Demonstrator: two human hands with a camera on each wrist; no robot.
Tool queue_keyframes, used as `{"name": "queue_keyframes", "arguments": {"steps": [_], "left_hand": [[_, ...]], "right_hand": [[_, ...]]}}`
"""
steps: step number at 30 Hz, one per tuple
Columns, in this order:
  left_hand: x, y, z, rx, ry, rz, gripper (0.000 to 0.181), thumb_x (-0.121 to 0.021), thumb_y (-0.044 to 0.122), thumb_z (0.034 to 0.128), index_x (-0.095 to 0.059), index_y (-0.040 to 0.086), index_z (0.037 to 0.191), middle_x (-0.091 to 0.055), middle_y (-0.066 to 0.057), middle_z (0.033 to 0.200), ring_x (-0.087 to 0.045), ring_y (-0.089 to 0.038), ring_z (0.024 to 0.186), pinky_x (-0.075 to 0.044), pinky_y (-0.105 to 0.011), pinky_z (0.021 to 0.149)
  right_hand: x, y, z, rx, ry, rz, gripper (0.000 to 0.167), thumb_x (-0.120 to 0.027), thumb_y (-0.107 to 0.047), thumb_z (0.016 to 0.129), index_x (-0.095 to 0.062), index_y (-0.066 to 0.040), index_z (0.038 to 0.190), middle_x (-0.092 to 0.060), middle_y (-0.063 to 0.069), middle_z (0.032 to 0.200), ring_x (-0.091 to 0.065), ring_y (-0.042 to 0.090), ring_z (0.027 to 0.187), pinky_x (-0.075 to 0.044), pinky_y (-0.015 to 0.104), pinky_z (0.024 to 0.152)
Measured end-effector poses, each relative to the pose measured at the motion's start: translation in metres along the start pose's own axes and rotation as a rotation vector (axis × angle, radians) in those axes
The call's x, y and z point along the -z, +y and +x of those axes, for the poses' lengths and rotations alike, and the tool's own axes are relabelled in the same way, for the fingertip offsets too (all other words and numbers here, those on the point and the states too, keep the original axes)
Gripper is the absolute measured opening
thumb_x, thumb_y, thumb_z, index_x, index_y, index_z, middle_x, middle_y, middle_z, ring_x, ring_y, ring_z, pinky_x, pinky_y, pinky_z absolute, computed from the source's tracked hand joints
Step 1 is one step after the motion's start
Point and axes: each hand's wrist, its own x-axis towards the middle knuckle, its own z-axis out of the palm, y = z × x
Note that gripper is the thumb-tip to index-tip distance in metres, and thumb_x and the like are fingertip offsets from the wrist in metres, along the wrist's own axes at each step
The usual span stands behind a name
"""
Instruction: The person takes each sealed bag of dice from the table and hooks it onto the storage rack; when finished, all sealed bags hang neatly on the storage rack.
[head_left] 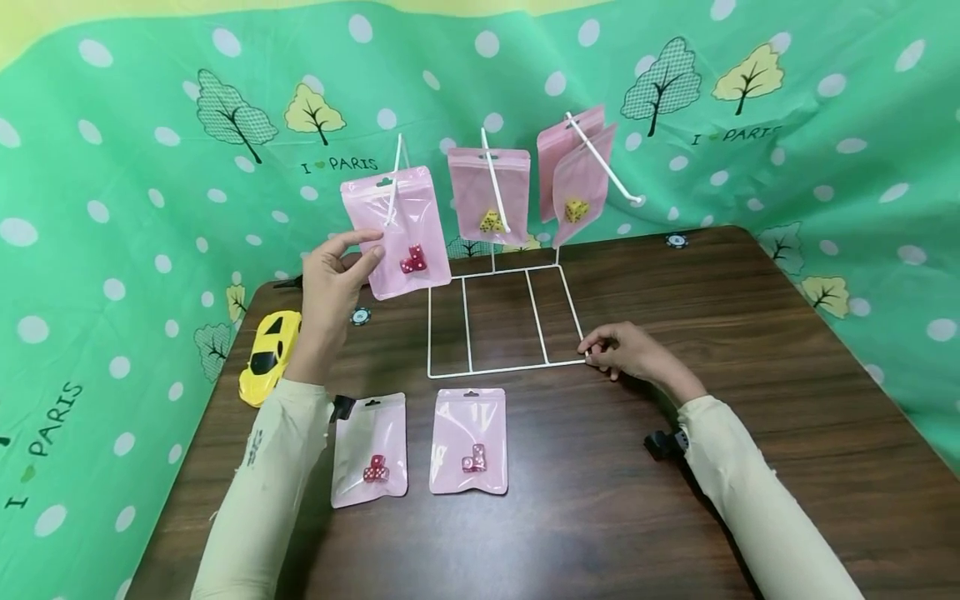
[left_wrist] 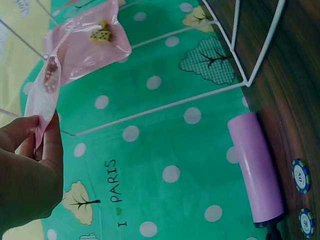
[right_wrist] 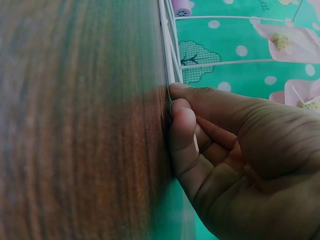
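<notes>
My left hand (head_left: 335,279) pinches the left edge of a pink zip bag (head_left: 423,221) with red dice in it. This bag is at the left prong of a white wire rack (head_left: 510,368); the prong's front part shows over the bag and seems to pass through its top hole. With thumb and fingers, my right hand (head_left: 628,350) pinches the front right corner of the rack's base. A pink bag with yellow dice (head_left: 513,187) hangs on the middle prong. Two more pink bags, the front one (head_left: 592,179) with yellow dice, hang on the right prong.
Two pink bags with red dice, a left one (head_left: 390,433) and a right one (head_left: 468,417), lie before the rack. A yellow toy car (head_left: 270,358), poker chips (head_left: 361,316) and a purple cylinder (left_wrist: 255,167) are on the left; another chip (head_left: 677,241) lies back right.
</notes>
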Motion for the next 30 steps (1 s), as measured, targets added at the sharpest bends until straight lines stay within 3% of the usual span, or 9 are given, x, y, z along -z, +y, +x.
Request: {"name": "queue_keyframes", "arguments": {"steps": [3,9,16,19,23,25,27,30], "left_hand": [[-0.004,-0.003,0.01,0.013,0.013,0.02,0.02,-0.076,0.01,0.1029,-0.079,0.003,0.122,-0.069,-0.002,0.122,-0.065,-0.01,0.082,-0.052,-0.021,0.064],[-0.01,-0.006,0.03,0.02,0.029,0.012,0.021,-0.076,0.007,0.1013,-0.079,0.001,0.122,-0.073,-0.003,0.112,-0.063,-0.007,0.076,-0.047,-0.021,0.062],[-0.008,-0.014,0.045,0.034,0.048,-0.04,0.017,-0.074,0.002,0.1006,-0.083,0.007,0.114,-0.072,0.002,0.112,-0.061,-0.006,0.073,-0.045,-0.018,0.06],[-0.002,-0.017,0.043,0.021,0.053,-0.053,0.013,-0.078,0.005,0.0998,-0.084,0.012,0.109,-0.072,-0.001,0.115,-0.065,-0.009,0.083,-0.047,-0.02,0.064],[0.008,-0.016,0.034,-0.04,0.072,0.016,0.017,-0.081,0.012,0.099,-0.082,0.007,0.115,-0.07,-0.007,0.129,-0.064,-0.016,0.116,-0.05,-0.027,0.094],[0.018,-0.013,0.025,-0.053,0.105,0.053,0.022,-0.082,0.013,0.0986,-0.081,0.005,0.119,-0.069,-0.008,0.133,-0.06,-0.018,0.125,-0.047,-0.032,0.103],[0.031,-0.01,0.014,-0.038,0.138,0.081,0.024,-0.081,0.014,0.0986,-0.08,0.005,0.121,-0.068,-0.006,0.133,-0.06,-0.019,0.124,-0.047,-0.032,0.103],[0.054,-0.006,-0.005,-0.002,0.181,0.1,0.024,-0.081,0.014,0.099,-0.08,0.008,0.122,-0.068,0.001,0.129,-0.065,-0.018,0.116,-0.051,-0.029,0.091]], "right_hand": [[0.0,0.002,0.0,0.003,0.005,0.0,0.022,-0.063,0.001,0.107,-0.068,0.012,0.125,-0.062,0.01,0.089,-0.059,0.019,0.073,-0.054,0.031,0.057],[-0.001,0.001,-0.001,0.002,0.018,-0.001,0.021,-0.062,0.001,0.107,-0.069,0.011,0.124,-0.063,0.01,0.088,-0.059,0.019,0.072,-0.055,0.03,0.058],[-0.002,-0.001,-0.001,0.004,0.019,-0.012,0.02,-0.06,0.001,0.108,-0.071,0.009,0.122,-0.064,0.01,0.087,-0.059,0.019,0.071,-0.055,0.031,0.058],[-0.005,-0.002,0.0,0.007,0.016,-0.016,0.02,-0.061,0.0,0.108,-0.071,0.008,0.122,-0.063,0.009,0.087,-0.059,0.019,0.07,-0.055,0.03,0.057],[-0.006,-0.002,0.001,0.018,0.013,-0.008,0.021,-0.06,0.001,0.107,-0.07,0.011,0.122,-0.064,0.01,0.085,-0.058,0.019,0.07,-0.054,0.03,0.056],[-0.005,-0.003,0.001,0.017,0.015,-0.014,0.021,-0.06,0.001,0.107,-0.07,0.011,0.122,-0.064,0.01,0.084,-0.058,0.019,0.069,-0.053,0.03,0.056],[-0.004,-0.004,0.0,0.008,0.014,-0.019,0.021,-0.061,0.001,0.106,-0.07,0.01,0.123,-0.063,0.01,0.085,-0.059,0.019,0.069,-0.054,0.029,0.056],[-0.001,-0.005,-0.001,-0.011,0.008,-0.03,0.021,-0.063,0.0,0.106,-0.071,0.009,0.124,-0.063,0.011,0.086,-0.06,0.019,0.07,-0.054,0.03,0.057]]}}
